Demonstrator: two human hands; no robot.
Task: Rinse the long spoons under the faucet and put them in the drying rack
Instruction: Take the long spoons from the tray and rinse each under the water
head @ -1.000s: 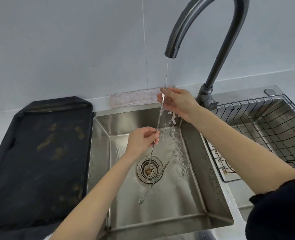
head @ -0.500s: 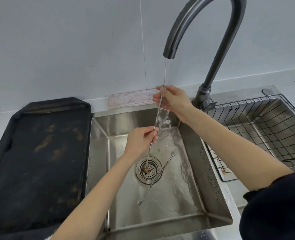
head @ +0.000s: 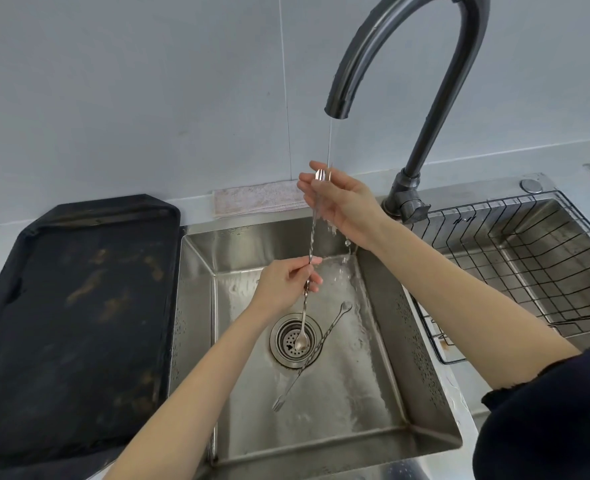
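1. A pale grey wall backs a steel sink [head: 425, 341], with a dark tray [head: 72, 323] on the counter to the left and a folded cloth [head: 255, 201] at the far edge against the wall.
2. The dark faucet [head: 425, 109] arches over the basin and lets down a thin stream of water.
3. The left hand [head: 288, 284] pinches the twisted stem of a long spoon [head: 309, 251] about midway; its bowl hangs low over the drain strainer [head: 295, 341].
4. The right hand [head: 342, 202] closes loosely round the spoon's upper, forked end, right under the stream, with water running off the palm. The spoon stands nearly upright between the two hands.
5. A second long spoon [head: 316, 353] lies flat on the sink floor, slanting from near the drain toward the right wall, untouched by either hand.
6. The wire drying rack [head: 529, 271] sits to the right, beyond the faucet base, and shows no spoons in it.
7. By this, the task looks early: one spoon is mid-rinse, the other awaits, and both remain to be racked.
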